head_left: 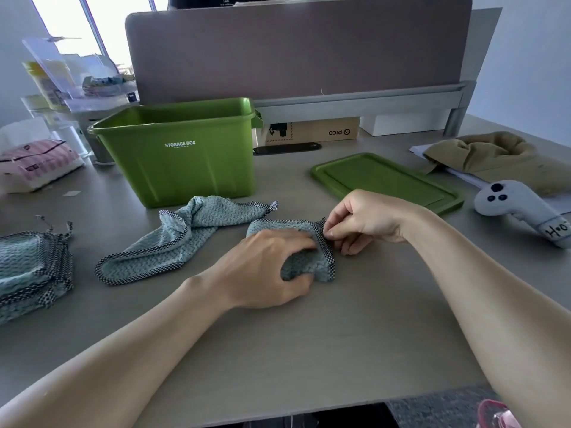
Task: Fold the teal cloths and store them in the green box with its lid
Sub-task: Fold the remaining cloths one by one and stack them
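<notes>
A small folded teal cloth (304, 264) with checked trim lies at the table's middle. My left hand (262, 267) grips it from the left, fingers on top and thumb at its near edge. My right hand (361, 220) pinches the cloth's checked right edge. A second teal cloth (173, 242) lies crumpled to the left, in front of the green box (185, 156), which stands open. The green lid (386, 180) lies flat to the right of the box. A stack of folded teal cloths (31, 267) sits at the left edge.
A white controller (519, 208) and a tan garment (500, 156) lie at the right. A pink-striped packet (37, 162) and clear containers (71, 88) stand at the back left. A desk divider (302, 50) closes off the back.
</notes>
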Available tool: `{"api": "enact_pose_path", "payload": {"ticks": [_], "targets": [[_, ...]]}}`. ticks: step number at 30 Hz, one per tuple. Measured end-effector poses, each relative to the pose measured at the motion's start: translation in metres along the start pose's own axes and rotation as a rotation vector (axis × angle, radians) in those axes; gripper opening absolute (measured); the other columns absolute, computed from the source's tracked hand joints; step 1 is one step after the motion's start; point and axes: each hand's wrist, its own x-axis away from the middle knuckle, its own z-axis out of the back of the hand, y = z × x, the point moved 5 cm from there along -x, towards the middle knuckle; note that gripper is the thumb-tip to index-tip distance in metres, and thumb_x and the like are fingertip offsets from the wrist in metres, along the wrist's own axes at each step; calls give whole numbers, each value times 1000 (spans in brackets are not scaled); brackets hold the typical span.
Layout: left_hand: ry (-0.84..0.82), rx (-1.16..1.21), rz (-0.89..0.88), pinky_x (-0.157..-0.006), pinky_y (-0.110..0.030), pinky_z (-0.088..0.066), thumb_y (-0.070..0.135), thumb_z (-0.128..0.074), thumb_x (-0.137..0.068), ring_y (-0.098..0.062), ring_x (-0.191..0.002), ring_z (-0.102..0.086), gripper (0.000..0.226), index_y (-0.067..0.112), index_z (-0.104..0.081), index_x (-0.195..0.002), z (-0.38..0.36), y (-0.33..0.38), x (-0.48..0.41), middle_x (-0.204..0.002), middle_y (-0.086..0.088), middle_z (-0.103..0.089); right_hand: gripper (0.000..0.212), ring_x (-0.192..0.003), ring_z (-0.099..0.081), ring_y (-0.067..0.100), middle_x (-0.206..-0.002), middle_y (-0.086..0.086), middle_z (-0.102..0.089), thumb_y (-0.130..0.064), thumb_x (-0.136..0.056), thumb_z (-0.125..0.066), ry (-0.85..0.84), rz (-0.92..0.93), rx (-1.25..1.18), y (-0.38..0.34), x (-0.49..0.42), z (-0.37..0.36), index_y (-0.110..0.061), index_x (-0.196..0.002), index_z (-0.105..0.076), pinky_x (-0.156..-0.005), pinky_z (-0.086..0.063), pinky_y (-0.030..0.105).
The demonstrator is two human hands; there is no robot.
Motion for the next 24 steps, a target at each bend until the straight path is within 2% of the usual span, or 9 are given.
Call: {"api": "enact_pose_path", "payload": {"ticks": [3, 7, 9, 12, 13, 16, 17, 20, 24], "targets": [[-6, -32, -21, -102, -33, -41, 33, -55, -85, -14, -118, -52, 41, 10, -68, -116, -4, 5, -1, -123, -5, -68, 7, -48, -65, 12, -62, 9, -67, 3, -88, -67, 15, -6, 9, 1, -2, 0, -3, -85, -69, -46, -55, 21], [12, 32, -31, -106, -24, -38, 36, -51, -99, -14, -123, -56, 37, 10, -72, -115, -5, 4, -2, -126, -5, -69, 9, -44, -61, 8, -60, 5, -65, 1, -85, -70, 37, -5, 53, 1, -3, -1, -6, -81, -69, -43, -51, 18], [14, 38, -22, -112, -18, -33, 31, -49, -100, -13, -129, -55, 35, 9, -72, -116, -6, 1, -3, -131, -4, -66, 9, -40, -58, 6, -58, 3, -63, 0, -84, -73, 53, -9, 84, 1, -2, 0, -7, -80, -69, -40, -47, 17], [55, 91, -62, -110, -9, -29, 22, -52, -100, -9, -126, -54, 30, 4, -72, -114, -3, 2, -1, -128, -5, -68, 9, -38, -55, 6, -56, 4, -62, -2, -82, -75, 78, -16, 117, 1, -1, 2, -7, -80, -68, -38, -45, 16], [60, 102, -80, -112, -12, -31, 21, -53, -100, -8, -126, -54, 30, 2, -72, -114, -4, 2, -1, -128, -5, -68, 8, -37, -55, 5, -55, 3, -62, -1, -82, -75, 82, -17, 111, 1, -1, 3, -6, -81, -68, -38, -45, 16], [20, 119, -71, -115, -42, -37, 27, -49, -101, -10, -137, -47, 34, 9, -69, -121, -10, -2, 0, -140, -1, -60, 10, -37, -56, 5, -52, 0, -63, 3, -83, -71, 83, -22, 91, 3, -3, 3, -6, -81, -68, -38, -46, 16], [15, 125, -68, -114, -47, -38, 28, -48, -101, -11, -138, -45, 34, 11, -68, -124, -11, -3, 0, -142, 0, -58, 11, -38, -57, 6, -51, 0, -63, 4, -83, -70, 82, -26, 85, 4, -4, 3, -6, -80, -68, -39, -47, 16], [-11, 86, -74, -117, -50, -32, 35, -42, -101, -9, -141, -41, 41, 18, -62, -132, -15, -1, 0, -145, 5, -55, 12, -39, -58, 7, -54, 2, -64, 6, -84, -69, 85, -30, 77, 5, -5, 4, -6, -82, -66, -39, -47, 17], [-75, 33, 20, -122, -46, -22, 52, -30, -97, -5, -144, -33, 56, 26, -55, -140, -18, -4, -1, -149, 9, -49, 10, -39, -59, 7, -61, 7, -61, 3, -86, -68, 83, -20, 83, 5, -5, 4, -6, -83, -65, -39, -48, 18]]}}
